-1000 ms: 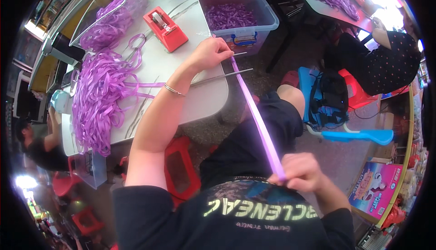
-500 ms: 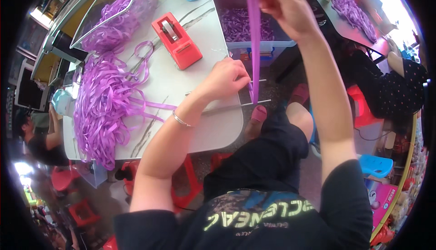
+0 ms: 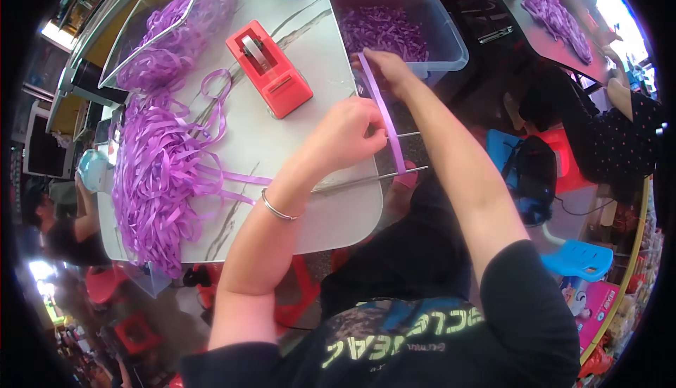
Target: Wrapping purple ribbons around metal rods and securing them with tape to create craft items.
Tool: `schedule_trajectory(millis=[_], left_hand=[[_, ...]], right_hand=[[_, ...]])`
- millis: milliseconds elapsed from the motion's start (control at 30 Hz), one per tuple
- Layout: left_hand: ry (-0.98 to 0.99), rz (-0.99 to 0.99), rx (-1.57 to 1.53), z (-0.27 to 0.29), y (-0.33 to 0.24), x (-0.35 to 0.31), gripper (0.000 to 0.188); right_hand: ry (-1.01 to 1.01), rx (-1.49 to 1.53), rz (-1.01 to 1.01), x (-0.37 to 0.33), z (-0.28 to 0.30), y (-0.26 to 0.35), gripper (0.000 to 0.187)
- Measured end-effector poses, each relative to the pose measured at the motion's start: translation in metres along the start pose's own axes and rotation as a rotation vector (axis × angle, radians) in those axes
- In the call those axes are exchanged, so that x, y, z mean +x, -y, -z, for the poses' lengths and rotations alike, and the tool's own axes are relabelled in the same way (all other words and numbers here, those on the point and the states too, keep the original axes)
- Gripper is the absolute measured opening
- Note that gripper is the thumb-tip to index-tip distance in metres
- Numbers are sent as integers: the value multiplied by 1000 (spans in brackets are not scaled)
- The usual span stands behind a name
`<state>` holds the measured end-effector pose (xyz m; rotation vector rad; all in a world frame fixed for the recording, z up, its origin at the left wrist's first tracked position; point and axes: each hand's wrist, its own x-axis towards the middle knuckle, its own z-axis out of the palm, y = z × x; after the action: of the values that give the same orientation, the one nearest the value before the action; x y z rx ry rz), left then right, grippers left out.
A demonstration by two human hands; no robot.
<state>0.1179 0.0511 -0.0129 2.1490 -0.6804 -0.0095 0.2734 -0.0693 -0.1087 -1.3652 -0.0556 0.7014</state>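
A narrow purple ribbon runs taut on a slant across two thin metal rods that stick out past the table's right edge. My right hand grips its upper end, beyond my left hand and close to the plastic bin. Closed in a pinch, my left hand is at the ribbon beside the rods; its fingertips are partly hidden. Two ribbon strands pass under my left forearm from a large tangled purple ribbon pile on the table.
A red tape dispenser stands on the white marbled table. Beyond its edge, a clear plastic bin contains short purple ribbon pieces. Another person sits at right, near red and blue stools. A clear-sided frame stands at far left.
My right hand has come down and leftward from high above. The ribbon, upright before, now slants up to the left. My left hand stays near the rods.
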Motion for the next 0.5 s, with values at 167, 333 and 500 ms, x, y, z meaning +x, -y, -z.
schedule_trajectory(millis=[167, 333, 500], left_hand=[[-135, 119, 30, 2, -5, -3, 10], [-86, 30, 60, -4, -4, 1, 12], [-70, 43, 132, -3, 1, -7, 15]], right_hand=[[-43, 77, -73, -9, -4, -35, 33], [123, 48, 47, -1, 31, -102, 31], [-1, 237, -250, -28, 14, -123, 31]])
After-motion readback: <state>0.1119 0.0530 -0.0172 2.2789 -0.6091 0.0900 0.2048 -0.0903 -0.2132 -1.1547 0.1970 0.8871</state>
